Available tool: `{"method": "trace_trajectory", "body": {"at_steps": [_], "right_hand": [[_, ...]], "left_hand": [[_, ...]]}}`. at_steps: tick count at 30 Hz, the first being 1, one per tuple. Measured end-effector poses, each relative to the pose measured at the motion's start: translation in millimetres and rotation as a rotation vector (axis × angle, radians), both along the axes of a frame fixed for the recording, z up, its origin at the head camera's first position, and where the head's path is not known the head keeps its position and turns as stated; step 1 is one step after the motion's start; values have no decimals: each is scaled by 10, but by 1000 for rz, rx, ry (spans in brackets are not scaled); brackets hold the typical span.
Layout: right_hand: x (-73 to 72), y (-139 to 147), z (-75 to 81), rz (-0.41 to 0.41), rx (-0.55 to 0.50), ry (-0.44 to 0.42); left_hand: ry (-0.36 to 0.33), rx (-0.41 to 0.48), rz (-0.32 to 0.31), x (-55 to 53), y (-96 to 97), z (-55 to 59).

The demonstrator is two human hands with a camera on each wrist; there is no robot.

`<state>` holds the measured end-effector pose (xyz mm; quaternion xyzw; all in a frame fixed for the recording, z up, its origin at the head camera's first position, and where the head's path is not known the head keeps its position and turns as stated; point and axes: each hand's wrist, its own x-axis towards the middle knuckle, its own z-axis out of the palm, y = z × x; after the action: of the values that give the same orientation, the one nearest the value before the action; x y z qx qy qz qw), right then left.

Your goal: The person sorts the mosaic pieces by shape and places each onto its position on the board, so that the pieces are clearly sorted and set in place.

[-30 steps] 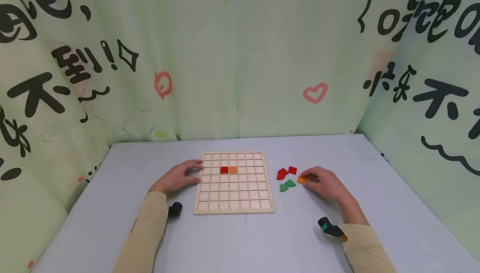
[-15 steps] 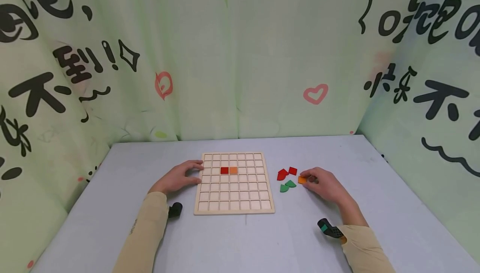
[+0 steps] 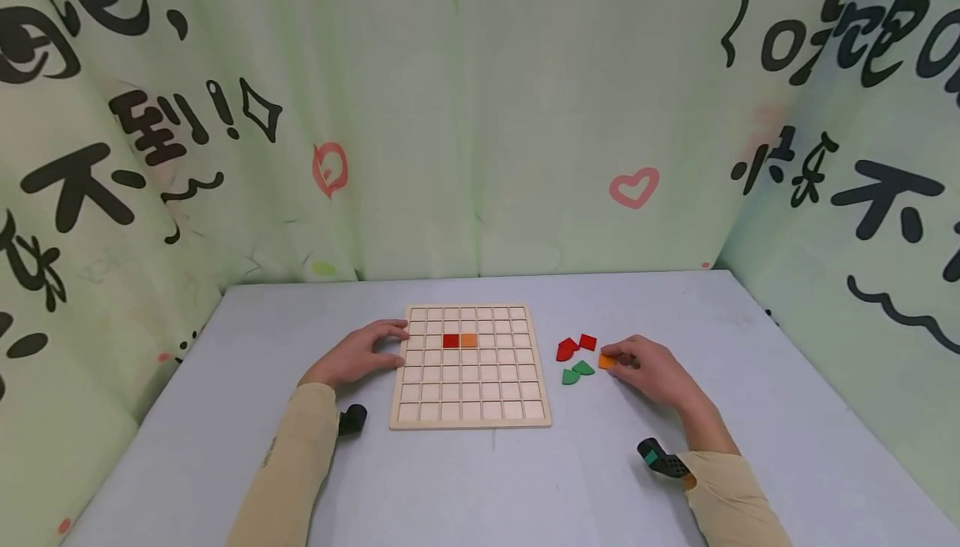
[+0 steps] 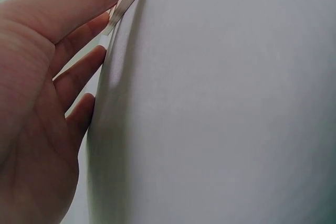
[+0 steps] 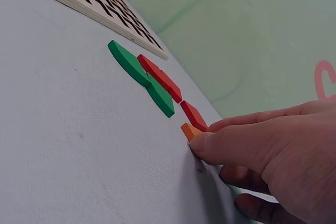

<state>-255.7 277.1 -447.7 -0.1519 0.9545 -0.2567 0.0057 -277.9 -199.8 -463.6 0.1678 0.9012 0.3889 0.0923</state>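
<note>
My left hand (image 3: 358, 355) rests against the left edge of a wooden grid board (image 3: 471, 425), thumb and fingers spread along the rim. In the left wrist view its fingers (image 4: 81, 74) are mostly straight. A red square tile (image 3: 451, 341) and an orange square tile (image 3: 468, 341) lie side by side in the grid. To the right of the board, my right hand (image 3: 651, 370) pinches another orange tile (image 5: 187, 129) between thumb and fingertips, low over the table. Close by lie red tiles (image 3: 588, 342) and two green curved-edge tiles (image 3: 571, 377).
A white-covered table (image 3: 480, 489) carries everything. Behind it hangs a pale green curtain (image 3: 480, 113) with black lettering and red heart drawings. Black wrist devices stick out at the left sleeve (image 3: 288, 464) and the right sleeve (image 3: 731, 497).
Both hands, the board and the tiles keep their places; the head view shifts only slightly. The right hand still pinches the orange tile.
</note>
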Motion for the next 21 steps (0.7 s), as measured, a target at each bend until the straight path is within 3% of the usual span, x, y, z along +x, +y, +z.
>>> {"method": "trace_trajectory", "body": {"at_steps": [9, 21], "right_hand": [[-1, 0, 28, 15, -21, 26], [0, -126, 95, -32, -73, 77]], "left_hand": [[-10, -24, 17, -10, 10, -6], [-9, -6, 15, 4, 19, 19]]}}
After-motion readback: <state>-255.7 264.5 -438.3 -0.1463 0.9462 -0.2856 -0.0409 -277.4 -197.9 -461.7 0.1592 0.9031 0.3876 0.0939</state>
